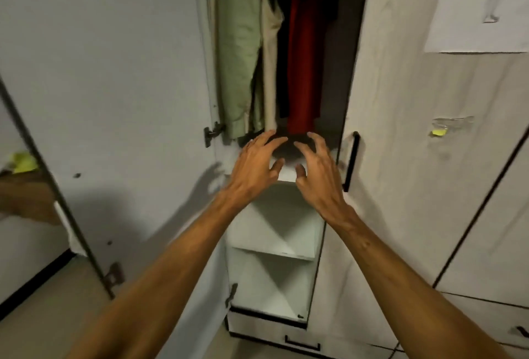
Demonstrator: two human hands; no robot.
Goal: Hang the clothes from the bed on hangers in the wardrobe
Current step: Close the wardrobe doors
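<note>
No legible text, number, brand or sign. The white paper sheet (483,6) on the pale wood-grain wardrobe door (400,172) bears only a faint grey mark, unreadable; the small yellow sticker (439,131) is too blurred to read.

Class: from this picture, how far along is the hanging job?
Done: a pale green garment and a long red garment hang in the open white wardrobe. In hand: nothing; left hand and right hand are empty. Left: unclear, the bed is out of view.

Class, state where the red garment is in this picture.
In the head view, the red garment hangs inside the open wardrobe, right of the beige garment, its hem just above the right hand.
</note>
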